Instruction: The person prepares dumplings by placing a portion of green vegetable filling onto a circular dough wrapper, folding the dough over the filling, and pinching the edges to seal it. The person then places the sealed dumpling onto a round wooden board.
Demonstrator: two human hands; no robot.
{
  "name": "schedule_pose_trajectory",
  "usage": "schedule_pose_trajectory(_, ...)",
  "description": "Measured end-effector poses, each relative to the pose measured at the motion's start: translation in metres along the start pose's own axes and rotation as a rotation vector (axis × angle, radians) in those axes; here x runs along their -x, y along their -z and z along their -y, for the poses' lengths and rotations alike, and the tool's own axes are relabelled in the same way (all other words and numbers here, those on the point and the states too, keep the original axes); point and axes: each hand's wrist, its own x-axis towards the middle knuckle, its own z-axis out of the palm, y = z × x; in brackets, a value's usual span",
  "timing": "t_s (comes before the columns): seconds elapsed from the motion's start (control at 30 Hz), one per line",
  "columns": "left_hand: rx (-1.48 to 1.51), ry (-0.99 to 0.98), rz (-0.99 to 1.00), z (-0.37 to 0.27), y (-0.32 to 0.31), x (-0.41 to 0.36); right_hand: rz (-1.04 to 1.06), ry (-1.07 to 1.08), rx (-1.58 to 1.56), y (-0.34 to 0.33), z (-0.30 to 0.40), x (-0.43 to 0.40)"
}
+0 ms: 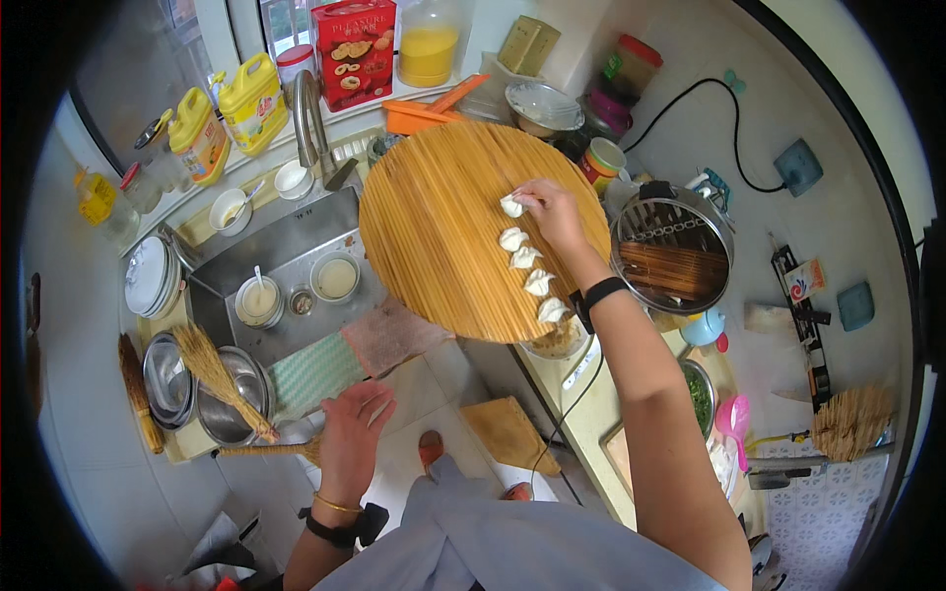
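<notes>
A round tray of thin wooden or reed sticks (436,221) lies at the centre, partly over the sink's corner. Several white dumplings stand in a row along its right side, among them a pleated dumpling (538,282). My right hand (548,210) is at the far end of this row, its fingertips pinched on the topmost dumpling (511,206), which rests on or just above the tray. My left hand (358,417) hangs palm up over the floor before the sink, fingers apart and holding nothing. Below the tray's near edge, a bowl of brownish filling (556,341) is partly hidden.
The steel sink (277,221) at the left holds bowls of pale liquid. Metal basins (230,391) and a straw brush (214,369) stand nearer. A steamer pot (672,251) is right of the tray. A cable (569,414) hangs past the right counter, near a wooden board (510,434).
</notes>
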Motion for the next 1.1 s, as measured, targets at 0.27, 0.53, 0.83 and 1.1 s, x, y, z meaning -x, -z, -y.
schedule_pose_trajectory(0.27, 0.027, 0.002, -0.034, -0.008, 0.018, -0.021, 0.318, 0.087, 0.116, -0.026, -0.029, -0.004)
schedule_pose_trajectory(0.53, 0.000, 0.072, 0.238, 0.006, -0.028, -0.053, -0.111, 0.054, 0.089, 0.047, 0.083, 0.052)
schedule_pose_trajectory(0.83, -0.230, 0.340, 0.592, 0.067, -0.125, -0.047, 0.066, -0.762, -0.385, 0.193, 0.253, 0.333)
schedule_pose_trajectory(1.1, -0.401, 0.467, 0.846, 0.154, -0.208, 0.012, -0.764, -1.335, 0.566, 0.254, 0.123, 0.612)
